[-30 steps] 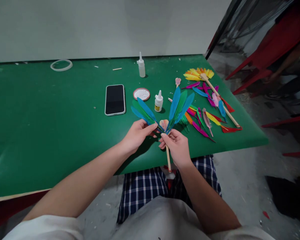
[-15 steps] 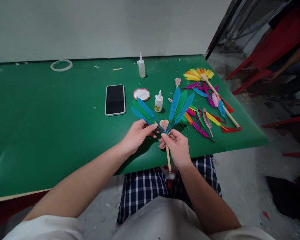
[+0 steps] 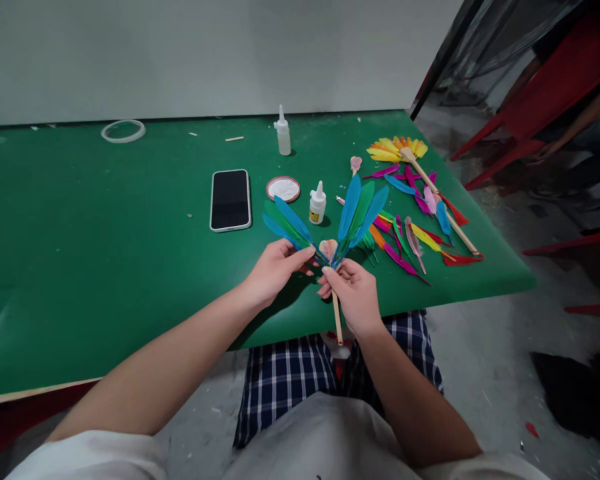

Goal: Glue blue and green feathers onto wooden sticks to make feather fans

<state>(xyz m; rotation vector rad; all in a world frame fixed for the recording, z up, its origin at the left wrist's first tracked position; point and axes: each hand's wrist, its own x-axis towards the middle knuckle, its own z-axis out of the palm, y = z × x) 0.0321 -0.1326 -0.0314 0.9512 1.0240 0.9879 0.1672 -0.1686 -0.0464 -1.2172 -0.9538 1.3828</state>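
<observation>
My left hand [image 3: 283, 268] pinches the quill ends of the blue and green feathers [image 3: 290, 223] that fan out to the left. My right hand [image 3: 353, 290] grips a wooden stick [image 3: 337, 320] just under its rounded, patterned head [image 3: 329, 249]. More blue and green feathers [image 3: 357, 213] rise on the right side of that head, their quills meeting at my right fingertips. Where the quills touch the stick is partly hidden by my fingers. Just beyond the feathers stands a small white glue bottle [image 3: 317, 203] with a yellow label.
Loose coloured feathers [image 3: 405, 250] lie on the right of the green table [image 3: 105, 267], near a yellow feather fan [image 3: 399, 149]. A phone [image 3: 230, 200], a dish of white powder [image 3: 283, 189], a second bottle [image 3: 283, 133] and a clear ring [image 3: 123, 131] lie farther off. A person sits on a red chair [image 3: 555, 100].
</observation>
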